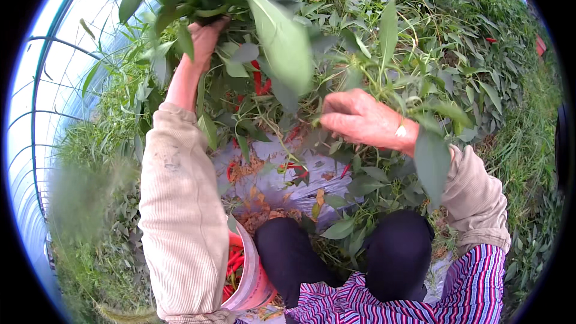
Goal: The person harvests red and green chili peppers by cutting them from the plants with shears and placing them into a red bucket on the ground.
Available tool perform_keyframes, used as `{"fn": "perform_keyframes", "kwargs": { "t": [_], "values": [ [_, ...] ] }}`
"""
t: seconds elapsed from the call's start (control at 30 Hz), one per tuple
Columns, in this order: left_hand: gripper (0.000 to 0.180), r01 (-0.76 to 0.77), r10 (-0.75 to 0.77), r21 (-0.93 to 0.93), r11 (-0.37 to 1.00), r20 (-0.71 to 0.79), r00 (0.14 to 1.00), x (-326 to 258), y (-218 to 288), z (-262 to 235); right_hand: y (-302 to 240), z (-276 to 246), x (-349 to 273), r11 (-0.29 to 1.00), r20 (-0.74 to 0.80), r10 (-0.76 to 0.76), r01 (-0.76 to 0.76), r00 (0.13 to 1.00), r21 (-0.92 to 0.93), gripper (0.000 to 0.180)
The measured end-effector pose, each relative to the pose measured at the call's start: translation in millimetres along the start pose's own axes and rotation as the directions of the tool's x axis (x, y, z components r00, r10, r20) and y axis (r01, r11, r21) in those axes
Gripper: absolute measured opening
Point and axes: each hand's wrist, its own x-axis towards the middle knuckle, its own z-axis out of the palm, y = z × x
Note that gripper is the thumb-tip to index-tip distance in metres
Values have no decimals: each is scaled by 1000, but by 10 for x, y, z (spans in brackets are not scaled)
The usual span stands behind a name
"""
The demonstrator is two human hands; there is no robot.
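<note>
At the upper left my left hand [205, 41] grips a leafy clump of a pepper plant [267, 27] and holds it raised; leaves hide most of its fingers. Closer to the middle, my right hand [366, 119] is closed, its thumb and fingers curled together among the stems. What it holds, if anything, I cannot make out. Between the two hands, ripe red chili peppers [259, 81] hang in the foliage. Another red pepper [295, 169] lies low over the ground sheet.
A pinkish bucket [255, 273] with red peppers inside stands beside my left knee, partly under my left forearm. Pale plastic sheet [273, 180] with dry leaves covers the ground ahead. Dense plants [468, 54] spread far and right; a greenhouse wall [60, 78] curves along the left.
</note>
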Motion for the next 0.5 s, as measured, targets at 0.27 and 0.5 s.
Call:
{"fn": "perform_keyframes", "kwargs": {
  "t": [0.27,0.5],
  "values": [
    [33,430,-367,-543,721,227,902,16,-122,-513,156,52,318,838,-523,-103,357,846,413,18],
    [31,366,-333,-386,847,153,931,3,-290,-562,208,348,987,744,-503,-196,462,842,482,15]
  ]
}}
